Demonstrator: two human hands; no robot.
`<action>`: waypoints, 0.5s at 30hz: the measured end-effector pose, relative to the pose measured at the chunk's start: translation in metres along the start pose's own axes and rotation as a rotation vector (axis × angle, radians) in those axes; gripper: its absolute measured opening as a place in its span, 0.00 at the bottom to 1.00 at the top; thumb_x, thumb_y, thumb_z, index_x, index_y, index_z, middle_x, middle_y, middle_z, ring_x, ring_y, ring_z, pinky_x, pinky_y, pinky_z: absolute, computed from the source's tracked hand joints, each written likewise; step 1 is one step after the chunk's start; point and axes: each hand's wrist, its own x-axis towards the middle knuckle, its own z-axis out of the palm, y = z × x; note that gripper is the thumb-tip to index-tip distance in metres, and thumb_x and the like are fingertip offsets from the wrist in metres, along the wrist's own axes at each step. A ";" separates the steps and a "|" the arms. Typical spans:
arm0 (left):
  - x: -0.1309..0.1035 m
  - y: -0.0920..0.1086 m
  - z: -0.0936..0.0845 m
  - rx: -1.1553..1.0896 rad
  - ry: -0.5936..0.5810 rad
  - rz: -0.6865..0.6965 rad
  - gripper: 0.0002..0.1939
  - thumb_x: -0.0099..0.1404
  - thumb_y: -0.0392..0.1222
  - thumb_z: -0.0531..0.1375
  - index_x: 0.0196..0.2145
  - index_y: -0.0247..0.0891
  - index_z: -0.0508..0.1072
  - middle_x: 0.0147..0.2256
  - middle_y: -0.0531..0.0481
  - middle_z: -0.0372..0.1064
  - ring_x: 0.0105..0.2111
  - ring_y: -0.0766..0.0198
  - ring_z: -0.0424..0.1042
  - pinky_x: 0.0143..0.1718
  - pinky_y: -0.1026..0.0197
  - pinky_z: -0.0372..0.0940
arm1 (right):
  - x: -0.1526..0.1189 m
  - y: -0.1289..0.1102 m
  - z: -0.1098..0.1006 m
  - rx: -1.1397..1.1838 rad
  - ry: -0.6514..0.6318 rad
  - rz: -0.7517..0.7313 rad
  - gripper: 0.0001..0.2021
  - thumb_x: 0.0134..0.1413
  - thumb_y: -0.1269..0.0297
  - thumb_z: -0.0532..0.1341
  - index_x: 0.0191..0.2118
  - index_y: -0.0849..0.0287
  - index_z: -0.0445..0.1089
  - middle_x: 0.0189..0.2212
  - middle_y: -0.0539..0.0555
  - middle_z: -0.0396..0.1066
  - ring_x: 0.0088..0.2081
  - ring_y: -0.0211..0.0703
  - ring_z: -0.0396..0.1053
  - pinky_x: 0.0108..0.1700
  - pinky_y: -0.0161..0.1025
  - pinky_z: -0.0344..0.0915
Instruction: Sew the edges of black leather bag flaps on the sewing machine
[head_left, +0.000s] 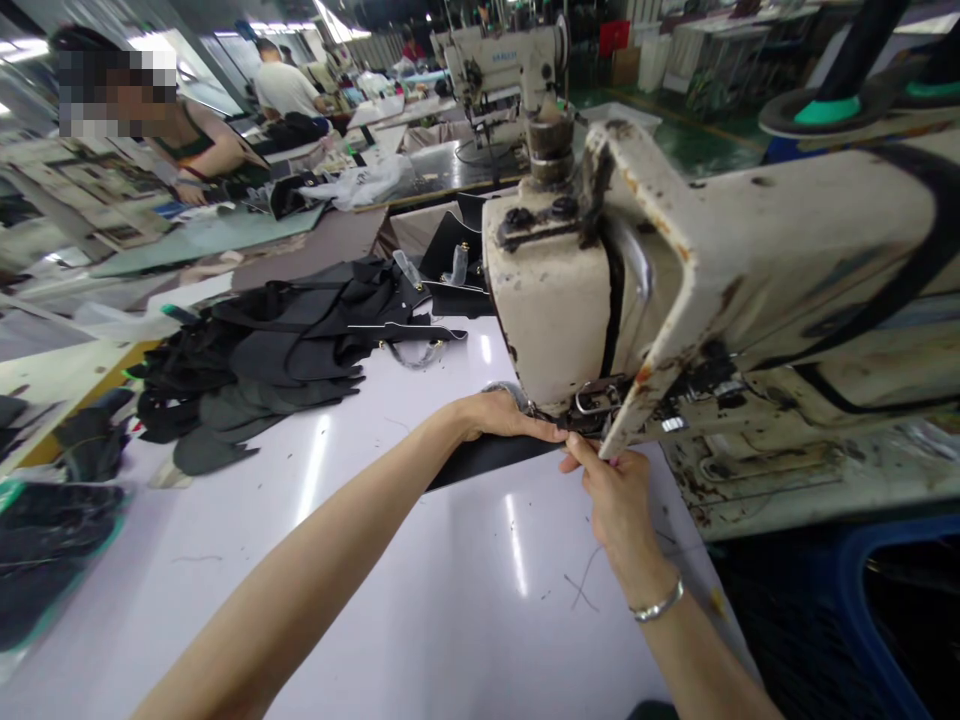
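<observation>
A flat black leather-like panel (487, 458) lies on the white tabletop under the head of a worn cream sewing machine (559, 290). My left hand (506, 415) grips the panel from above, its fingers pointing right towards the presser foot (596, 400). Just right of those fingertips, my right hand (619, 490) is closed in a pinch at the panel's right end, below the machine's bent guard bar (652, 370). The two hands nearly touch. Part of the panel is hidden by my left hand, and the needle does not show clearly.
Dark cut pieces (285, 350) are heaped left on the white table (360, 600). Black panels with clear-wrapped handles (454, 265) stand behind. A plastic-wrapped dark bundle (56, 550) lies far left, a blue crate (862, 570) lower right. A co-worker (202, 150) sits across.
</observation>
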 end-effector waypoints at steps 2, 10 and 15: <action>0.003 0.002 0.000 0.017 -0.181 -0.137 0.22 0.34 0.40 0.80 0.30 0.42 0.80 0.30 0.45 0.82 0.31 0.52 0.81 0.34 0.53 0.76 | -0.001 0.001 0.003 -0.007 0.013 -0.008 0.18 0.45 0.49 0.71 0.17 0.57 0.74 0.16 0.52 0.69 0.21 0.39 0.63 0.25 0.37 0.55; 0.024 0.002 -0.007 0.183 -0.697 -0.623 0.30 0.38 0.56 0.80 0.37 0.40 0.80 0.34 0.41 0.83 0.33 0.48 0.82 0.38 0.46 0.76 | -0.008 0.016 0.014 -0.106 0.037 -0.080 0.22 0.56 0.44 0.67 0.23 0.59 0.79 0.25 0.57 0.79 0.31 0.46 0.76 0.33 0.37 0.65; 0.026 -0.012 -0.006 0.067 -0.766 -0.556 0.26 0.48 0.58 0.76 0.39 0.40 0.81 0.41 0.40 0.83 0.43 0.47 0.81 0.41 0.49 0.76 | -0.013 0.018 0.031 0.041 0.092 -0.045 0.22 0.56 0.46 0.68 0.22 0.61 0.76 0.21 0.56 0.76 0.25 0.43 0.73 0.24 0.35 0.62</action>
